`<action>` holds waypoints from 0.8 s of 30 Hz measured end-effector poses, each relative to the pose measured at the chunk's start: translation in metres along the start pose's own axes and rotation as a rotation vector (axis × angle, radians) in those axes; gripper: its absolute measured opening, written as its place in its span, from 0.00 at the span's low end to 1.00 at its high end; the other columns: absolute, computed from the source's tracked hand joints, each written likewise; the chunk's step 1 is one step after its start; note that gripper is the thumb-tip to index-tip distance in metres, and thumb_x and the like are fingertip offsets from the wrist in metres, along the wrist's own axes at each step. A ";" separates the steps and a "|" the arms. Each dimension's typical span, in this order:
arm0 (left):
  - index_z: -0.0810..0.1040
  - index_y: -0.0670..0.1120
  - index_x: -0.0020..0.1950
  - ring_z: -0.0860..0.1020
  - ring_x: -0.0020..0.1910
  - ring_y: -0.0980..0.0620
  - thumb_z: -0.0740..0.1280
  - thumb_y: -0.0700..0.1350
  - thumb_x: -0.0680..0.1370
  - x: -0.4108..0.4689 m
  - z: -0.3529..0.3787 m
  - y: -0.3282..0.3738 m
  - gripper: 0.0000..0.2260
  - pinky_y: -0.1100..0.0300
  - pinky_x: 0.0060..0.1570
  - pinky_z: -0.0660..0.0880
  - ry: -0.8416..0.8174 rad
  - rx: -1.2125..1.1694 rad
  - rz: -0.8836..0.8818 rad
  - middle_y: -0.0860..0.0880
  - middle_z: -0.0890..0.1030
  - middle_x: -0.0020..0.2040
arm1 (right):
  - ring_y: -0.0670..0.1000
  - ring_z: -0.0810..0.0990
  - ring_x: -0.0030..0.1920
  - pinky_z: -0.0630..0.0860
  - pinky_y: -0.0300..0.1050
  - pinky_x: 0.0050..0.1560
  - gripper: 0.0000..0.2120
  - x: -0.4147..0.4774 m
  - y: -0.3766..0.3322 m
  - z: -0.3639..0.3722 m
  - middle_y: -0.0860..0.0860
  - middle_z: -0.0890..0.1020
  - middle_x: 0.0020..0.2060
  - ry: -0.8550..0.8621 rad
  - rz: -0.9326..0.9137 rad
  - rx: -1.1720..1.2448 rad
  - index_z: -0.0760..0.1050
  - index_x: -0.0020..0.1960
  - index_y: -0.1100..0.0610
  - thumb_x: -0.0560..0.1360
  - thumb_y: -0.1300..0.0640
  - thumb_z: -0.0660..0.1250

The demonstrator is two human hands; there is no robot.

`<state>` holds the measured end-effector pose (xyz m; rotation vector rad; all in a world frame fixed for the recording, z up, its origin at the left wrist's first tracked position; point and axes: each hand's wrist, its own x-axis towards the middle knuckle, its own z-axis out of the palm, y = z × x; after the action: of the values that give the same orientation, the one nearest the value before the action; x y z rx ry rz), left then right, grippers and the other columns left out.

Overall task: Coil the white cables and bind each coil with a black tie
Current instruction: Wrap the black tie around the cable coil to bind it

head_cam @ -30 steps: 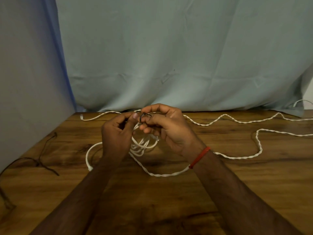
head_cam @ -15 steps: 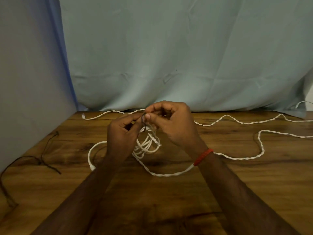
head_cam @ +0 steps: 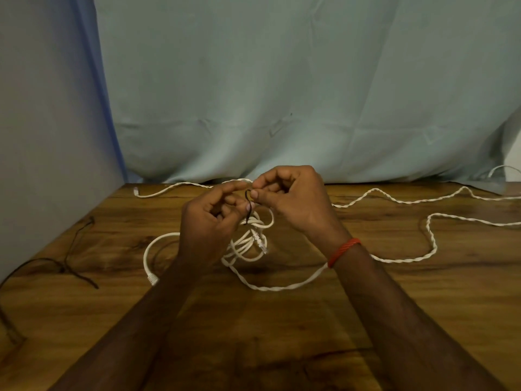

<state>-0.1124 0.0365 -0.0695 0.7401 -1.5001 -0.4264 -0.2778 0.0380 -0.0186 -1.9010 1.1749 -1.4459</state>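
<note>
Fingertips (head_cam: pixel 254 195) of the right hand (head_cam: pixel 293 198) and left hand (head_cam: pixel 208 221) pinch the black tie (head_cam: pixel 247 217) atop the white cable coil (head_cam: pixel 248 245). The step probably goes best with the loops bunched and the tie drawn snug before twisting.

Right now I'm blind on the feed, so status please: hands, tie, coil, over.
Left hand and right hand both pinch black tie. Tie drops to white coil; knot unclear. Loose twisted cable sprawls right of coil, not blocking.
</note>
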 end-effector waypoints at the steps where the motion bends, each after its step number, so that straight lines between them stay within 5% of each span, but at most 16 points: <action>1: 0.81 0.49 0.61 0.80 0.34 0.55 0.73 0.33 0.74 0.000 0.000 0.001 0.19 0.57 0.39 0.80 0.000 -0.013 -0.005 0.53 0.83 0.37 | 0.46 0.85 0.37 0.80 0.37 0.40 0.06 0.000 0.001 -0.001 0.52 0.86 0.36 -0.016 0.009 0.011 0.85 0.46 0.59 0.70 0.63 0.79; 5: 0.81 0.49 0.63 0.82 0.38 0.50 0.73 0.33 0.74 -0.001 -0.001 0.002 0.20 0.55 0.42 0.82 -0.014 0.071 0.072 0.53 0.85 0.44 | 0.46 0.86 0.40 0.81 0.39 0.44 0.05 0.001 0.001 0.000 0.52 0.87 0.38 -0.083 0.015 0.022 0.85 0.47 0.59 0.72 0.63 0.77; 9: 0.84 0.47 0.60 0.84 0.44 0.51 0.74 0.35 0.75 0.001 -0.003 -0.001 0.15 0.48 0.45 0.82 0.033 0.098 0.080 0.52 0.86 0.50 | 0.40 0.82 0.34 0.74 0.31 0.34 0.04 -0.001 0.000 0.000 0.51 0.86 0.36 -0.125 0.068 0.130 0.85 0.48 0.61 0.73 0.65 0.75; 14: 0.85 0.53 0.54 0.83 0.38 0.48 0.74 0.38 0.76 0.002 -0.006 -0.002 0.11 0.45 0.37 0.80 0.085 0.119 0.104 0.56 0.86 0.44 | 0.43 0.85 0.38 0.77 0.34 0.37 0.08 0.000 0.002 0.001 0.51 0.87 0.39 -0.117 0.073 0.125 0.85 0.50 0.59 0.71 0.62 0.77; 18: 0.81 0.60 0.50 0.82 0.39 0.45 0.73 0.38 0.77 0.002 -0.006 -0.001 0.15 0.45 0.41 0.79 0.113 0.142 0.092 0.56 0.85 0.43 | 0.42 0.83 0.36 0.78 0.36 0.38 0.08 0.000 0.003 0.004 0.49 0.87 0.38 -0.049 -0.016 -0.001 0.85 0.48 0.56 0.70 0.58 0.79; 24: 0.83 0.51 0.52 0.83 0.38 0.42 0.70 0.47 0.78 0.000 -0.006 -0.009 0.04 0.40 0.36 0.80 0.105 0.111 0.021 0.50 0.85 0.42 | 0.40 0.82 0.37 0.75 0.33 0.40 0.04 -0.001 0.000 0.007 0.45 0.86 0.37 -0.057 -0.113 -0.076 0.86 0.47 0.54 0.73 0.56 0.77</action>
<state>-0.1045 0.0308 -0.0749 0.8208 -1.4396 -0.2861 -0.2715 0.0384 -0.0212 -2.0769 1.1274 -1.4130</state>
